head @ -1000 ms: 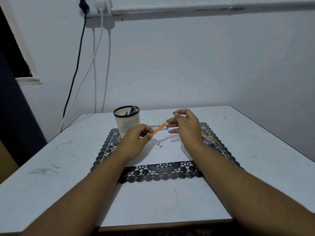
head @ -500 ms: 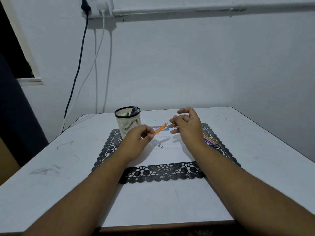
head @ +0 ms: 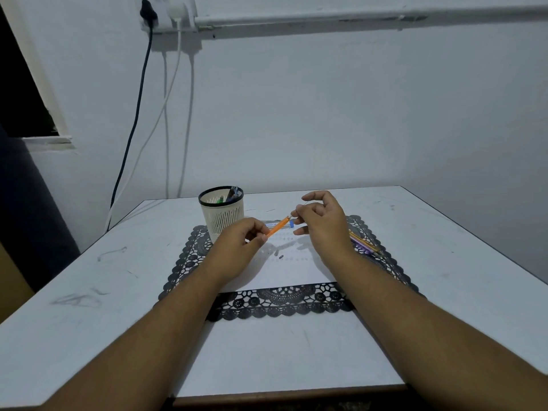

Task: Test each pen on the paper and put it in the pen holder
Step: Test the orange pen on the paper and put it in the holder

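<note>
White table [head: 430,232] against a plain wall: orange pen [head: 278,227] held in the air over the paper [head: 292,269] on the black lace mat [head: 189,262] mid-table, left hand [head: 237,247] pinching its lower end, right hand [head: 321,223] fingertips pinching something thin at its tip, too small to tell what. Risk: small part slips from the pinch and rolls off the paper, like the dark bit [head: 280,256] lying there. Pen holder [head: 221,213] at the mat's far-left corner holds a few pens; more pens [head: 363,244] at the mat's right edge
</note>
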Tool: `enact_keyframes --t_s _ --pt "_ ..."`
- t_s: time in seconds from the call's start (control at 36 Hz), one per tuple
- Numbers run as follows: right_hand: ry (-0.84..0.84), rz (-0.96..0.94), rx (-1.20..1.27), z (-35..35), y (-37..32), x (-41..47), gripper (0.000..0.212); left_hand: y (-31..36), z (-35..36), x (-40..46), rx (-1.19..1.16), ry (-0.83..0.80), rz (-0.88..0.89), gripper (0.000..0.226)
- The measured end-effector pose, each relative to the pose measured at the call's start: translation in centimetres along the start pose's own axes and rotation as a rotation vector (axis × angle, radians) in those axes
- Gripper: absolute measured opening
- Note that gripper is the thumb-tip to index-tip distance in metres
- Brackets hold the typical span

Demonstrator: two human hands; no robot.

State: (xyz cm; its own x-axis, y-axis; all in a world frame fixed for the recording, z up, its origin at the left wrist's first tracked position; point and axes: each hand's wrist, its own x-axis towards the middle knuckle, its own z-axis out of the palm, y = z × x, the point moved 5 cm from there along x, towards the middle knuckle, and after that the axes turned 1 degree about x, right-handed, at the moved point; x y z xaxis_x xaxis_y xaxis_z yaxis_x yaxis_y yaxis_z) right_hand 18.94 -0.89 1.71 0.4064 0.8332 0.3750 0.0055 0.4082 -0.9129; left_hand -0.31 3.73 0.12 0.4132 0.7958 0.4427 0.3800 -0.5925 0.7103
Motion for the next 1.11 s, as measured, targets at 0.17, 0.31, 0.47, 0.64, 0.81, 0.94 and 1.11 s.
enact_keyframes --t_s 0.17,0.31,0.47,0.64,0.81,0.94,1.11 --pt "0.0 -0.006 -0.014 -0.06 0.13 0.02 0.016 0.3 -0.09 -0.04 0.019 0.006 0.018 0.011" --pt "0.0 -0.018 0.003 0.04 -0.09 -0.07 0.015 0.33 -0.1 -0.09 0.029 0.009 0.022 0.012" --pt "0.025 -0.042 -0.019 -0.15 -0.31 -0.11 0.011 0.38 -0.17 -0.04 0.02 0.02 0.024 0.012" --pt "0.041 -0.047 -0.025 -0.19 -0.41 -0.17 0.012 0.24 -0.2 -0.06 0.026 0.014 0.028 0.013" --pt "0.063 -0.061 -0.026 -0.35 -0.71 -0.23 0.014 0.27 -0.18 -0.04 0.016 0.013 0.032 0.013" --pt "0.033 -0.057 -0.038 -0.08 -0.49 -0.32 0.011 0.11 -0.16 -0.04 0.01 0.008 0.026 0.014" --pt "-0.001 -0.05 -0.048 0.22 -0.31 -0.39 0.013 0.17 -0.07 -0.13 -0.009 0.002 0.023 0.012"
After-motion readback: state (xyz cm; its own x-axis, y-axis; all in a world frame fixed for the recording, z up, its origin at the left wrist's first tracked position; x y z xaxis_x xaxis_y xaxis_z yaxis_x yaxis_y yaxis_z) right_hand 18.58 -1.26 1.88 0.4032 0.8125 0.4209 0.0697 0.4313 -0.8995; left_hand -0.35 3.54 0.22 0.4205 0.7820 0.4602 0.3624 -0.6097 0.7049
